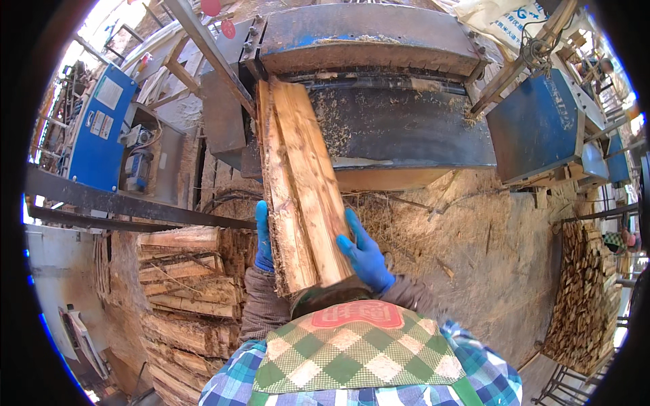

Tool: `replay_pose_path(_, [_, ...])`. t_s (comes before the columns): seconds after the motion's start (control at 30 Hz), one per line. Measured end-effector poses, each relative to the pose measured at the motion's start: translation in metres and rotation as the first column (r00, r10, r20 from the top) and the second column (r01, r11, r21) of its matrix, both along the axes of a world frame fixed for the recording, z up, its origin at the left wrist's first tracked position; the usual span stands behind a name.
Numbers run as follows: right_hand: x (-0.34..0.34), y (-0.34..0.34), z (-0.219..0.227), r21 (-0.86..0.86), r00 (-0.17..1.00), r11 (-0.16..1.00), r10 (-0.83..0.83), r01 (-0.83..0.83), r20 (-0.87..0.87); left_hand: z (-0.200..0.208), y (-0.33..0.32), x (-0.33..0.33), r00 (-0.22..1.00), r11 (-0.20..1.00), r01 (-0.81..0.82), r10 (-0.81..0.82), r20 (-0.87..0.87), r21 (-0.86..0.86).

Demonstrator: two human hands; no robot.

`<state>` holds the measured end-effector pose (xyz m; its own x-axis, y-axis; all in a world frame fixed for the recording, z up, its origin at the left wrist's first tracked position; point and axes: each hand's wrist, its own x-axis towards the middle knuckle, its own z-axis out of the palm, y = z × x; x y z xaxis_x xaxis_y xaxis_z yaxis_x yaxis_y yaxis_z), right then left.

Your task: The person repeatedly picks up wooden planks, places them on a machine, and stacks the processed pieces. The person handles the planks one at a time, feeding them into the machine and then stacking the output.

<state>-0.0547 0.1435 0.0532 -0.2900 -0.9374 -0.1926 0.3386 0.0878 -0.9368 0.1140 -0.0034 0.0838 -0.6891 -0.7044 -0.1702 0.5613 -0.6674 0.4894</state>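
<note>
Two rough wooden boards lie side by side, a narrower bark-edged board [288, 233] on the left and a wider pale board [308, 169] on the right. Their far ends rest at the left of the dark steel bed [406, 128] of a woodworking machine, and their near ends reach my waist. My left hand [263, 233], in a blue glove, presses along the outer left edge, its palm side hidden by the wood. On the opposite edge my right hand [367, 256], also blue-gloved, grips the wider board with fingers partly spread. Between them both hands hold the pair.
The machine's heavy steel hood [365, 44] spans the far side. Blue machine cabinets stand left [105, 128] and right [535, 128]. A steel rail [135, 199] crosses at left, above stacked rough timber [183, 298]. Cut wood is piled [579, 298] at far right; sawdust covers the floor.
</note>
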Motion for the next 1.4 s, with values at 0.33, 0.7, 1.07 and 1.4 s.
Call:
replay_pose_path(0.33, [0.028,-0.025,0.022,-0.035,0.839,0.950,-0.290,0.309,-0.460,-0.023,-0.037,0.007,0.934,0.945,-0.035,0.147,0.325,-0.327])
replay_pose_path(0.7, [0.039,-0.074,0.008,0.020,0.655,0.899,-0.304,0.438,-0.691,0.007,-0.054,0.026,0.959,0.955,0.058,-0.134,0.249,0.290])
replay_pose_path(1.07, [-0.048,-0.244,0.015,-0.120,0.236,0.793,-0.316,0.598,-0.919,0.002,-0.057,0.011,0.951,0.987,0.152,-0.159,0.265,0.047])
replay_pose_path(1.4, [-0.063,-0.257,0.016,-0.130,0.413,0.795,-0.438,0.593,-0.798,-0.020,-0.064,0.015,0.963,0.984,0.173,-0.178,0.204,0.042])
